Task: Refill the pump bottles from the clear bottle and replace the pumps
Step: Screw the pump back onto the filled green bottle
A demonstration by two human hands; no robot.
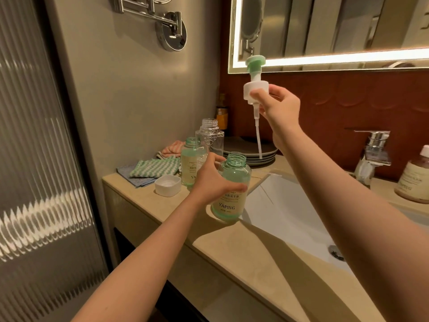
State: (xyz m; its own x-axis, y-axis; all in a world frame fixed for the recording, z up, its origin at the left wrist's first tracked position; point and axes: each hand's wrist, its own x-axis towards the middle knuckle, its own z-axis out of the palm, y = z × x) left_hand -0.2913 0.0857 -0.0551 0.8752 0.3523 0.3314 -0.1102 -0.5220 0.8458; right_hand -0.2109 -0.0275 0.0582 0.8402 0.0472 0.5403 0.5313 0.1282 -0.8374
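The left hand [212, 181] wraps around the near green pump bottle [233, 189], covering much of its left side. The bottle's neck is open and it leans slightly at the bench [232, 252] edge, just beside the sink [290, 217] — whether its base rests or is lifted is hard to tell. The right hand [278, 105] is raised in front of the mirror [336, 26], fingers pinching the white collar of the pump [255, 88]. The pump's green head is on top and its tube hangs down in front of a stack of plates [246, 151], whose number cannot be made out.

There are two green pump bottles. The second green bottle [188, 163] stands behind the left hand, also uncapped, its label partly hidden. One clear bottle [210, 138] stands just behind it, open-necked, its lower part blocked from view. Only one pump shows. One white cap [167, 185] lies upturned on the bench, near three cloths [155, 168] — green-striped, pink and blue. A brown bottle [415, 180] is cut off at the right edge, past the faucet [373, 149].
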